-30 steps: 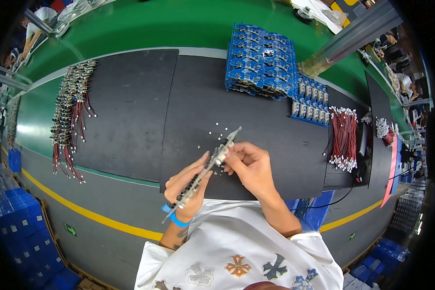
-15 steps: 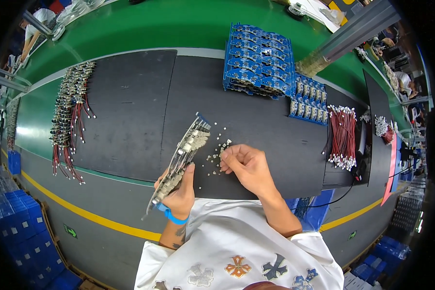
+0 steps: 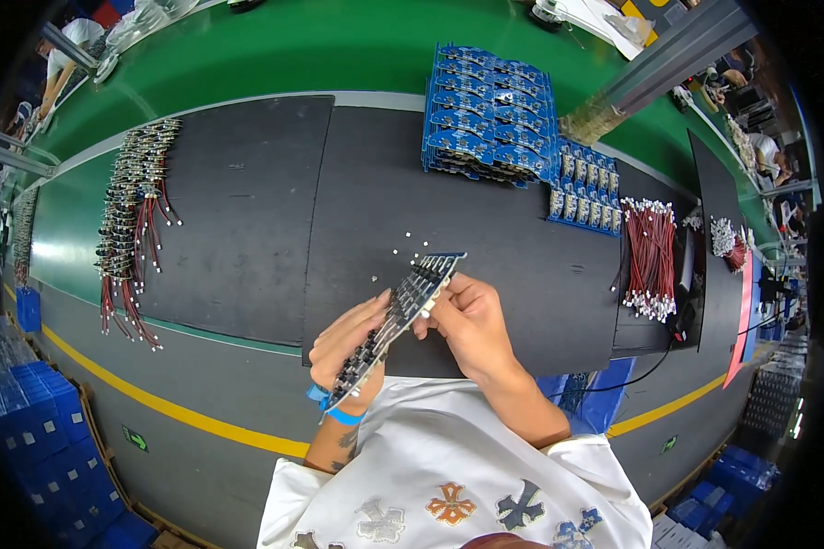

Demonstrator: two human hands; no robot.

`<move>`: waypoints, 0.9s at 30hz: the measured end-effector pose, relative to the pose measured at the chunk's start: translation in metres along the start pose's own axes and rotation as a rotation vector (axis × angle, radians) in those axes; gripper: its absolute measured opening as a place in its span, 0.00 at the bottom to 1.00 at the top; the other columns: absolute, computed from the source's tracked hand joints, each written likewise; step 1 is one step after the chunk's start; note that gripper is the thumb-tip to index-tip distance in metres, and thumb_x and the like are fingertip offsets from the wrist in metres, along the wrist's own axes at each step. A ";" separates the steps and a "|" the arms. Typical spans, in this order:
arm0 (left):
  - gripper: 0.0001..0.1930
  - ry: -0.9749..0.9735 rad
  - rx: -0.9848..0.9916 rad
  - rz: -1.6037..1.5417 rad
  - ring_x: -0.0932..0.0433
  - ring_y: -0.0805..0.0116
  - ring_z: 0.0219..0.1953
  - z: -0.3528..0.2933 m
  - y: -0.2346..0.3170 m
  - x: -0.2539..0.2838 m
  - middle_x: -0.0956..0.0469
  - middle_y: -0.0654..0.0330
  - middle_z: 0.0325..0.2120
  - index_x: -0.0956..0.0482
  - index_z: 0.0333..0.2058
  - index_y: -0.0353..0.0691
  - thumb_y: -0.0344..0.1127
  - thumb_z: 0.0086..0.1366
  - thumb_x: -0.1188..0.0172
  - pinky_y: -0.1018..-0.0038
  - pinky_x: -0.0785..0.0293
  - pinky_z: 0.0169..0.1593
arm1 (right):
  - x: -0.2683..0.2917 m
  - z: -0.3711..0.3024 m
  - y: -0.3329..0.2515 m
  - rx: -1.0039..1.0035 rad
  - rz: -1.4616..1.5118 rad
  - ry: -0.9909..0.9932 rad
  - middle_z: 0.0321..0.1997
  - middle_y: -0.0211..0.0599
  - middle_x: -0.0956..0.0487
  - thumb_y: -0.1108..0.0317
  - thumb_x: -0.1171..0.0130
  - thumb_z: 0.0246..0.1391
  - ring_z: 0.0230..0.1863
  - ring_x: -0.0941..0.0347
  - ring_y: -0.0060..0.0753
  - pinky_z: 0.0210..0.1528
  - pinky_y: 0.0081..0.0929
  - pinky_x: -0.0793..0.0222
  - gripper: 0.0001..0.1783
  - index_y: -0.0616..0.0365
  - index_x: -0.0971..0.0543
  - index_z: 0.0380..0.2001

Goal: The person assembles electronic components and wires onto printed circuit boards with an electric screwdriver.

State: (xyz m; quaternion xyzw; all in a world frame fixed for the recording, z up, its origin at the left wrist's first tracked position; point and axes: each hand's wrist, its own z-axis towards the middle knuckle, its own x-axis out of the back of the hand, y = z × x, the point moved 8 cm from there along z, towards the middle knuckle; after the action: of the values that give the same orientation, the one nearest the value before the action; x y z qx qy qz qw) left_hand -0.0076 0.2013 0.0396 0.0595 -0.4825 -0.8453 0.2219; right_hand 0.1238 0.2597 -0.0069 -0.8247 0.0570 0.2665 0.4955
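Note:
A circuit board panel (image 3: 401, 316) is gripped in my left hand (image 3: 348, 348), tilted steeply, with rows of dark parts on the side toward the left. My left fingers lie along that side. On the panel's other side, close to its upper right edge, my right hand (image 3: 476, 325) has its thumb and fingers drawn together. White specks show near its fingertips, but what it pinches is too small to make out. Small white connectors (image 3: 395, 252) lie scattered on the black mat (image 3: 513, 265) beyond the panel, which hides part of that area.
Stacked blue circuit boards (image 3: 490, 119) stand at the back, beside smaller blue boards (image 3: 584, 188) and a metal post (image 3: 659, 69). Bundled red cables (image 3: 650, 261) lie right. Boards with red wires (image 3: 133, 210) sit far left. A black cord (image 3: 645, 371) hangs off the right edge.
The panel has turned over its face and swung right, toward my right hand. My left hand has shifted its hold, and the panel now covers much of the connector pile.

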 end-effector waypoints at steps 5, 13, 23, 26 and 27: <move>0.08 0.201 0.087 0.176 0.21 0.57 0.37 -0.007 -0.004 0.020 0.22 0.44 0.32 0.24 0.31 0.27 0.19 0.49 0.40 0.71 0.26 0.41 | 0.012 -0.003 0.000 0.024 -0.165 0.071 0.24 0.35 0.24 0.69 0.43 0.52 0.23 0.29 0.20 0.25 0.16 0.32 0.09 0.66 0.25 0.30; 0.08 0.080 0.067 0.116 0.21 0.53 0.36 0.004 0.002 0.011 0.23 0.42 0.33 0.24 0.28 0.26 0.17 0.45 0.40 0.69 0.25 0.41 | 0.003 -0.007 -0.027 0.294 -0.415 0.099 0.24 0.34 0.23 0.70 0.43 0.52 0.22 0.29 0.18 0.24 0.16 0.34 0.08 0.64 0.24 0.33; 0.07 0.163 0.031 0.108 0.22 0.63 0.32 0.002 0.001 0.013 0.22 0.48 0.30 0.25 0.31 0.27 0.20 0.51 0.40 0.73 0.26 0.38 | -0.003 -0.007 -0.011 0.045 -0.054 -0.022 0.25 0.34 0.24 0.72 0.45 0.53 0.23 0.30 0.19 0.23 0.16 0.34 0.07 0.66 0.26 0.32; 0.08 0.549 0.274 0.008 0.23 0.71 0.29 -0.016 -0.014 0.040 0.21 0.52 0.27 0.24 0.30 0.25 0.21 0.50 0.37 0.78 0.28 0.35 | 0.004 -0.006 -0.008 0.059 -0.265 0.014 0.25 0.33 0.24 0.74 0.46 0.52 0.24 0.30 0.18 0.24 0.15 0.34 0.06 0.66 0.25 0.32; 0.08 0.434 0.264 0.072 0.23 0.70 0.29 -0.013 -0.013 0.039 0.21 0.51 0.27 0.24 0.30 0.25 0.21 0.50 0.37 0.77 0.27 0.35 | 0.007 -0.005 -0.008 0.101 -0.403 0.042 0.25 0.33 0.24 0.75 0.45 0.52 0.24 0.30 0.18 0.24 0.15 0.34 0.05 0.66 0.25 0.33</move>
State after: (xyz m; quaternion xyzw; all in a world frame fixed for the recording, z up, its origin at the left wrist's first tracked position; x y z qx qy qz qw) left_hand -0.0426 0.1804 0.0260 0.2508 -0.5317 -0.7339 0.3403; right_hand 0.1349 0.2602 -0.0024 -0.7989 -0.0853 0.1414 0.5783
